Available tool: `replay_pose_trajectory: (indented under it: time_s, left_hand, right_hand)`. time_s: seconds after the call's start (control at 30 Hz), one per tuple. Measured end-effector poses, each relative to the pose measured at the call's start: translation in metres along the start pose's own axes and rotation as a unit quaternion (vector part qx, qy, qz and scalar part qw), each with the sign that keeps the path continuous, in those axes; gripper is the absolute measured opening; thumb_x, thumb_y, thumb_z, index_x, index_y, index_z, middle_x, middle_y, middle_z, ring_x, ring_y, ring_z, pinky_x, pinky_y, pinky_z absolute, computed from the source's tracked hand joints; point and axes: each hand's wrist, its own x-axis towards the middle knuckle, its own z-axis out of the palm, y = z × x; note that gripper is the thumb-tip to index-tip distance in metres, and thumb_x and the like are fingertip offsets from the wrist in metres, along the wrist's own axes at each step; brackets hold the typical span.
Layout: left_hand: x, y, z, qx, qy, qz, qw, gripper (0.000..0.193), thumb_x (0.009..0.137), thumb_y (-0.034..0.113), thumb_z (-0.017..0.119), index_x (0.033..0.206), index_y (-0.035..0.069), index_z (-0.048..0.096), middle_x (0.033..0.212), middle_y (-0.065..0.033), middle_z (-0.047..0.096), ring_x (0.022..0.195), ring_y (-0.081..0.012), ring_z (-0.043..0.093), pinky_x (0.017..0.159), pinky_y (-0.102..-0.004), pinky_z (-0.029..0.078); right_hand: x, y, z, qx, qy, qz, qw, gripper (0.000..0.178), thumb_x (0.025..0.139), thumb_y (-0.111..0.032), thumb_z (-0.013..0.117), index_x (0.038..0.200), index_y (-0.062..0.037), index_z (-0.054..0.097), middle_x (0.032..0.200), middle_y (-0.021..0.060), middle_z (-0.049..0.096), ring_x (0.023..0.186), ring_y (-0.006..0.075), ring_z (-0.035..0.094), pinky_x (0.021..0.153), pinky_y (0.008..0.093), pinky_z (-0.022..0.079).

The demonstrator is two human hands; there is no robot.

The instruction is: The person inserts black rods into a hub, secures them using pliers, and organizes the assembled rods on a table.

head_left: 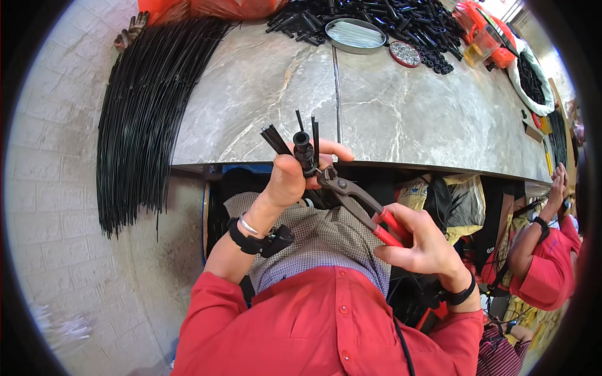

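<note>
My left hand (pixel 290 178) is closed around a black plastic fitting (pixel 303 149) with a round hollow top, held upright just off the table's near edge. Several thin black rods (pixel 274 138) stick up around the fitting, between my fingers. From the right, my right hand (pixel 421 239) grips the red handles of a pair of end-cutting pincers (pixel 343 188). The pincers' jaws meet the lower part of the fitting, beside my left fingers. What exactly the jaws bite on is too small to make out.
Long black rods (pixel 150 113) hang over the table's left end. Along the far side of the marbled table (pixel 263 94) lie a heap of black plastic parts (pixel 401 22), an oval tin of thin pins (pixel 356 35) and a red-rimmed dish (pixel 405 54). A co-worker (pixel 545 263) sits at right.
</note>
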Motion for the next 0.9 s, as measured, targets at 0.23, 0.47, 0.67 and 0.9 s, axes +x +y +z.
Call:
replay_pose_trajectory:
  time_s: [0.23,0.47,0.67,0.9]
  left_hand:
    - [-0.001,0.002,-0.004,-0.016,-0.04,0.014,0.999,0.109,0.062,0.092,0.037,0.099,-0.006,0.066,0.053,0.0115,0.04,0.045,0.0026,0.033,0.042,-0.016,0.021]
    - [-0.005,0.003,-0.004,0.007,-0.014,-0.023,1.0,0.108,0.063,0.093,0.03,0.098,-0.004,0.065,0.053,0.0102,0.041,0.046,0.0013,0.034,0.042,-0.0172,0.021]
    - [-0.003,0.009,0.007,-0.002,0.033,-0.013,0.999,0.107,0.065,0.091,0.028,0.1,-0.004,0.063,0.053,0.0092,0.038,0.046,-0.0001,0.031,0.044,-0.0185,0.023]
    - [-0.007,0.01,0.007,0.018,0.06,-0.006,0.998,0.104,0.064,0.09,0.029,0.1,-0.003,0.062,0.054,0.0096,0.036,0.046,0.0004,0.029,0.043,-0.0183,0.024]
  right_hand:
    - [0.004,0.005,-0.014,0.361,-0.198,0.146,0.9,0.037,0.078,-0.01,0.065,0.112,0.0043,0.056,0.07,-0.0002,0.052,0.059,0.0075,0.046,0.053,0.0209,0.034]
    - [0.008,0.011,0.0,-0.039,-0.047,-0.068,0.996,0.045,0.093,-0.015,0.053,0.132,0.0042,0.044,0.097,0.015,0.052,0.085,0.0264,0.054,0.076,0.0346,0.044]
    - [0.009,0.015,0.017,-0.094,0.057,-0.121,0.987,0.05,0.093,-0.012,0.054,0.139,-0.0007,0.037,0.109,0.0184,0.052,0.092,0.0348,0.056,0.081,0.0375,0.046]
    - [0.009,0.01,0.017,-0.179,0.095,-0.125,0.971,0.05,0.092,-0.013,0.056,0.138,-0.0036,0.038,0.099,0.018,0.05,0.081,0.038,0.056,0.07,0.0414,0.048]
